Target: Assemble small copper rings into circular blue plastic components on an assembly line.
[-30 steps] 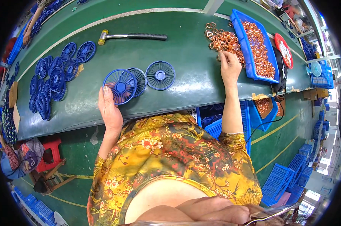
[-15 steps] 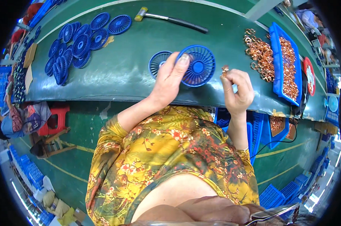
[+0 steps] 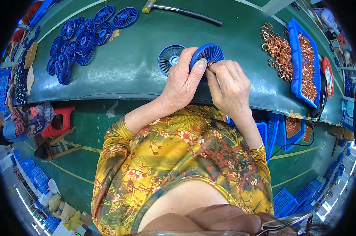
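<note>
My left hand (image 3: pixel 184 80) is closed on a round blue plastic spoked disc (image 3: pixel 208 52), tilted up over the near part of the green table. In the fingers of my right hand (image 3: pixel 231 84) is a small copper-coloured ring (image 3: pixel 211 63), touching the disc's right side; the fingers partly cover it. A second blue spoked disc (image 3: pixel 168 59) lies flat on the table just left of my left hand. More of these blue discs (image 3: pixel 84 41) are heaped at the far left. Loose copper-coloured rings (image 3: pixel 279 53) form a pile to the right.
A blue tray (image 3: pixel 295 59) full of copper rings stands at the right, with a red round dish (image 3: pixel 327 76) beyond it. A hammer (image 3: pixel 182 11) with a black handle lies at the back. Blue crates (image 3: pixel 274 129) sit below the table edge; another person (image 3: pixel 14 122) is at far left.
My right hand has moved left, bringing the copper ring against the blue disc. In my left hand the disc has tipped from facing up to a steeper slant.
</note>
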